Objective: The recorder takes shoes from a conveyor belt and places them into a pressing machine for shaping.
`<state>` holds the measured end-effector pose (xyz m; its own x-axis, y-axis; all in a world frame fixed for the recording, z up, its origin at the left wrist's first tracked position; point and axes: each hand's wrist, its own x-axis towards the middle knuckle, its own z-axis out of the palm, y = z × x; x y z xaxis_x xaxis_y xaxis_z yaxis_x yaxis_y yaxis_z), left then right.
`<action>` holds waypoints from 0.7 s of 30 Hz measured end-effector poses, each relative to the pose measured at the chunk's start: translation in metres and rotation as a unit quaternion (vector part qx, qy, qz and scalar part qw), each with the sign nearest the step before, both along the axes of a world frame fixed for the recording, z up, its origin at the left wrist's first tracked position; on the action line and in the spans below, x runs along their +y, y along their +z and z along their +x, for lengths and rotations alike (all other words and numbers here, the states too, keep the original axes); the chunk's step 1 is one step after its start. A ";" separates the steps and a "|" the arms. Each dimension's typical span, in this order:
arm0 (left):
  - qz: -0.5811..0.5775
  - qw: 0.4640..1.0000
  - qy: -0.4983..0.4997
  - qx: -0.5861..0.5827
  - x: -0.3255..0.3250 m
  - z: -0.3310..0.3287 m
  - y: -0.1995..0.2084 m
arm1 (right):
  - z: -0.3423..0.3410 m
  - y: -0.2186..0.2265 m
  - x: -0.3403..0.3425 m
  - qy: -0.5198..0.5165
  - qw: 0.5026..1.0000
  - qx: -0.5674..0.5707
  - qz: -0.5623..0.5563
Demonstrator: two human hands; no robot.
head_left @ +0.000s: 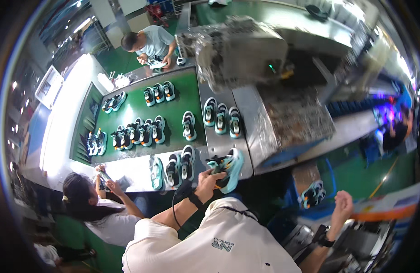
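Note:
My left hand (208, 185) is closed around a sneaker (233, 167) with a pale turquoise sole and a black upper. The shoe is tilted on its side over the front edge of the metal worktop, its sole facing right. Off to the right, away from the bench, my right hand (342, 205) is raised with its fingers curled in, and I see nothing in it. Two matching sneakers (187, 163) stand just left of the held one, beside a pale turquoise shoe sole (156, 173).
A green conveyor belt (171, 148) carries several sneakers in rows. Three more sneakers (222, 118) stand on metal beside a plastic-wrapped machine (241, 54). One co-worker (157, 43) sits across the belt; another (105, 211) works at my left. Shoes (313, 194) lie low at right.

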<state>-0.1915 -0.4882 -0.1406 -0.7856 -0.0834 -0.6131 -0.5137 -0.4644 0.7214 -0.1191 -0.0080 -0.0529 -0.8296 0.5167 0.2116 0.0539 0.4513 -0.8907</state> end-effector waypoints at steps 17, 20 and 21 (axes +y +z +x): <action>-0.312 0.942 0.128 -0.002 -0.267 -0.454 -0.174 | -0.611 0.316 -0.358 0.338 0.596 0.186 0.704; -0.423 0.898 0.121 0.013 -0.295 -0.510 -0.195 | -0.690 0.296 -0.422 0.330 0.530 0.214 0.751; -0.471 0.869 0.149 0.033 -0.302 -0.525 -0.208 | -0.710 0.291 -0.439 0.325 0.494 0.245 0.768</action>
<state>-0.7162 -0.7897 -0.3491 -0.6740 -0.7296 -0.1162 -0.4147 0.2436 0.8767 -0.8290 -0.4473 0.2383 -0.3693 -0.9080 0.1977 -0.5994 0.3953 0.6960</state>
